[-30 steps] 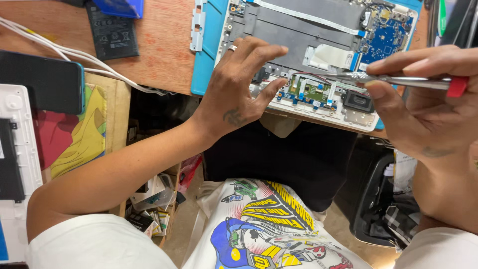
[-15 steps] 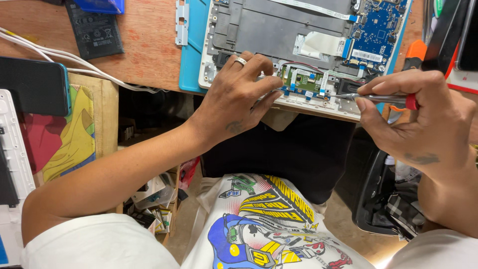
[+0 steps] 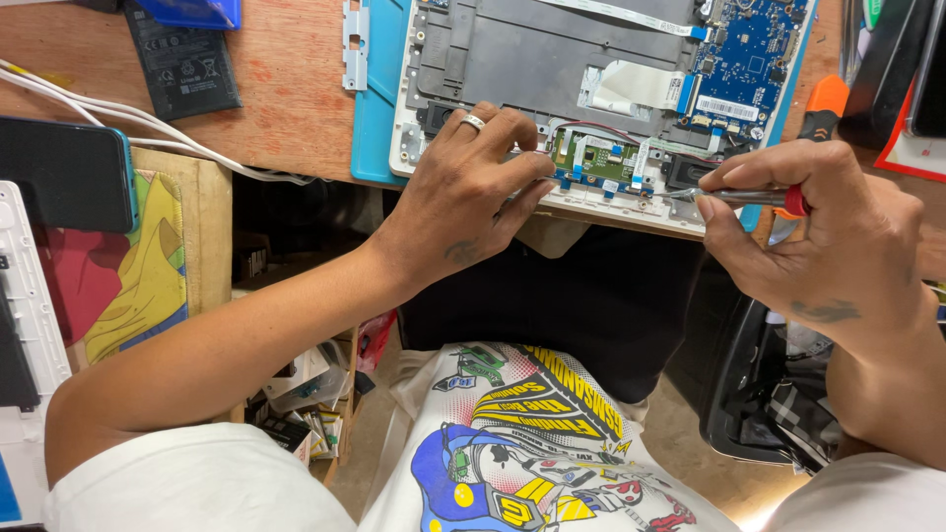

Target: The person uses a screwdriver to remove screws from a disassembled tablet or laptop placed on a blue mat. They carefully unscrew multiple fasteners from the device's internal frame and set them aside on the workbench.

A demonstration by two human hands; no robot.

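Note:
An opened laptop base [image 3: 512, 59] lies on a blue mat at the wooden bench's front edge, its grey inner plate, blue circuit board [image 3: 749, 59] and white ribbon cables exposed. My left hand [image 3: 463, 197], a ring on one finger, rests on the laptop's near edge with fingertips touching a small green board [image 3: 591, 158]. My right hand [image 3: 818, 236] grips a slim metal screwdriver [image 3: 739, 196] with a red band, held level. Its tip points left at the right end of that green board.
A dark phone [image 3: 64, 172] lies on a colourful pad at left, and white cables [image 3: 118, 123] run across the bench. A black battery [image 3: 182, 64] sits at the back left, an orange-handled tool [image 3: 823, 103] at the right. Boxes fill the shelf below.
The view has shifted so the laptop sits higher and nearer. My left hand slid onto the green board, and my right hand brought the screwdriver tip in to that board.

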